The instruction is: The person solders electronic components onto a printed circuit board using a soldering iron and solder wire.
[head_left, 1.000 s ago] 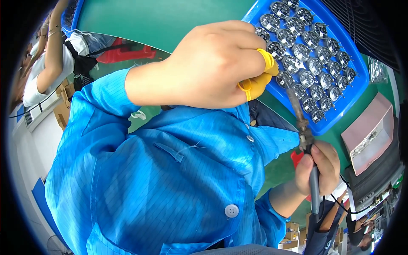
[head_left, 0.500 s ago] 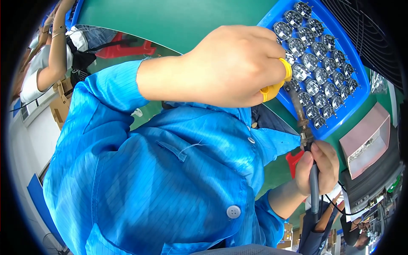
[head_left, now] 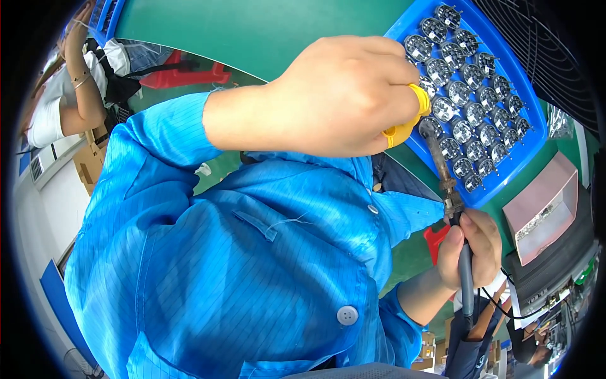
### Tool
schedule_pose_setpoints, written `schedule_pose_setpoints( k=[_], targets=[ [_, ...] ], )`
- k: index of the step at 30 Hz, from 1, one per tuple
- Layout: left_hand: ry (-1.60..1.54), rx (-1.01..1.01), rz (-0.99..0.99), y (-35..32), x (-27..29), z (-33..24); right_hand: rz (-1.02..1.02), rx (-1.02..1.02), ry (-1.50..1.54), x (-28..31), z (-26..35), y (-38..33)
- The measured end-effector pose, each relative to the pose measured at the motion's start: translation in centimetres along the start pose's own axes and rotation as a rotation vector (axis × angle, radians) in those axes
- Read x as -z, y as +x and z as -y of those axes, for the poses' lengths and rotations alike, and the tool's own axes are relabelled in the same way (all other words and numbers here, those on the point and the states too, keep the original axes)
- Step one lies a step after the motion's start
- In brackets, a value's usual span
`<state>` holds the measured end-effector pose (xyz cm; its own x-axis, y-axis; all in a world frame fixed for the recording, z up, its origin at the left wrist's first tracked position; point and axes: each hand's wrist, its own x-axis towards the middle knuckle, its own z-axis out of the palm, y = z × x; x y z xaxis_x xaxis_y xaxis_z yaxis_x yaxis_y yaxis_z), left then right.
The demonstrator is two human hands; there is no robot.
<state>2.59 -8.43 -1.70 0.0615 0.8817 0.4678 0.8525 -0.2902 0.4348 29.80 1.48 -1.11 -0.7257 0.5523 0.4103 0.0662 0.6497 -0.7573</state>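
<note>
My left hand (head_left: 334,98) is closed over the near left side of a blue tray (head_left: 536,136), yellow finger cots (head_left: 416,104) on its fingertips. Whatever those fingers pinch is hidden beneath the hand. In my right hand (head_left: 473,246), lower right, a soldering iron (head_left: 466,271) is gripped by its grey handle. Its brownish metal shaft (head_left: 439,158) slants up toward the left fingertips, over the tray's near edge. Rows of small round silvery parts (head_left: 462,131) with thin leads fill the tray. Whether the iron's tip touches one of them I cannot tell.
The tray rests on a green tabletop (head_left: 252,31). A pinkish open box (head_left: 543,205) stands right of the tray, and a dark wire grille (head_left: 543,57) lies beyond. A black cable (head_left: 514,314) hangs near my right hand. Other people's arms (head_left: 85,88) show at the left.
Both my hands and the soldering iron have shifted very slightly left, keeping the same grip. At the far left another person's arm has moved.
</note>
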Motion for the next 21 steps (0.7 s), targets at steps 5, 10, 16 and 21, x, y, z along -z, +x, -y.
schedule_pose_setpoints(
  k=[5,10,16,21],
  targets=[
    [-0.041,-0.022,0.008,-0.3,0.0,-0.1,-0.009,-0.008,-0.026,-0.2,0.2,0.1],
    [-0.073,-0.024,0.08,-0.6,0.2,-0.2,0.031,0.034,0.006,0.0,0.2,0.2],
    [-0.112,-0.012,0.062,-0.9,0.5,-0.2,0.01,0.055,0.008,-0.2,0.1,0.2],
    [-0.113,0.055,-0.027,-1.3,2.2,-0.1,-0.058,0.068,-0.007,0.3,0.2,-0.4]
  ],
)
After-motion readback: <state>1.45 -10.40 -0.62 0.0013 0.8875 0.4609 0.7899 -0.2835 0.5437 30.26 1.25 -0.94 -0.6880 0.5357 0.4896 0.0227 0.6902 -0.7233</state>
